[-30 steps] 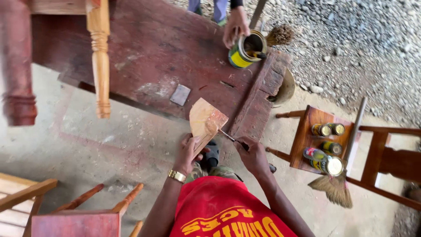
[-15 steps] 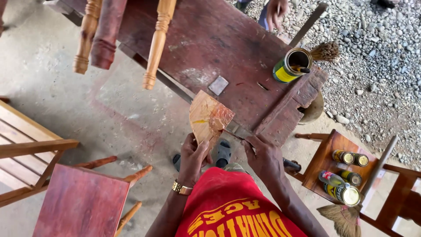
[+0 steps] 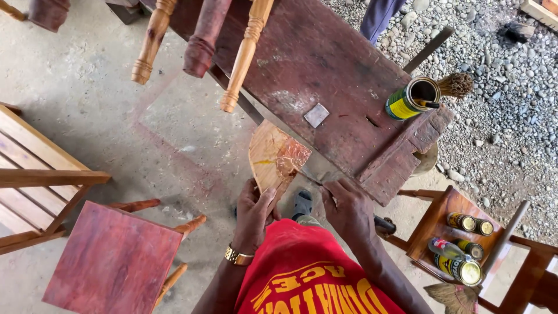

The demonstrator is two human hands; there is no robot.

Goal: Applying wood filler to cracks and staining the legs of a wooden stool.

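Observation:
My left hand (image 3: 254, 214) grips the near end of a small flat wooden board (image 3: 275, 156), pale with reddish stain on part of it. It is held up at the near edge of a dark red workbench (image 3: 325, 75). My right hand (image 3: 347, 208) is closed on a thin brush (image 3: 309, 178) whose tip touches the board's right edge. A gold watch (image 3: 237, 255) sits on my left wrist.
A yellow-green can (image 3: 410, 99) with a brush stands on the bench's right end, near a small grey square (image 3: 317, 115). Turned wooden legs (image 3: 244, 55) stick out above. A red stool (image 3: 113, 261) is at left; several tins (image 3: 465, 247) sit on a chair at right. Another person's leg (image 3: 381, 17) is beyond the bench.
The view has swung left, so the bench and can appear further right. The other person's hand by the can is gone from view. Both my hands keep their hold.

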